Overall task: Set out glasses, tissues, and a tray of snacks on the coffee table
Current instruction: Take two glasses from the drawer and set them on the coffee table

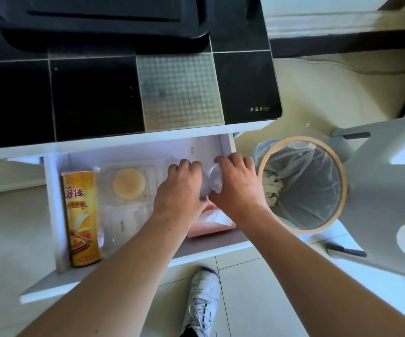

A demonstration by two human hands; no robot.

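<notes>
We observed an open drawer [55,215] pulled out from beneath the black-tiled tabletop [94,98]. Both hands were inside the drawer, near its right rear corner. The left hand [180,186] was curled over a clear glass [205,188], fingers bent downward around it. The right hand [235,183] gripped a second clear glass [215,177], whose round rim showed between the two hands. The two glasses lay touching or nearly so; we could not tell which.

Directly under the wrists, against the drawer's front edge on the right, sat a pink tissue box [211,226] with a white tissue protruding; the forearms partly covered it. In the middle of the drawer lay a clear plastic tray [126,183] holding a round pale pastry [129,183]. Along the drawer's left wall lay a yellow snack canister [82,217] on its side, just beside the tray.

On the tabletop, at its rear, stood a dark tray [104,20]. On the floor, right of the drawer, stood a waste bin [303,183] with a liner and crumpled paper inside, near a white stool [391,190]. A white shoe [202,300] rested on the floor tiles below the drawer front.
</notes>
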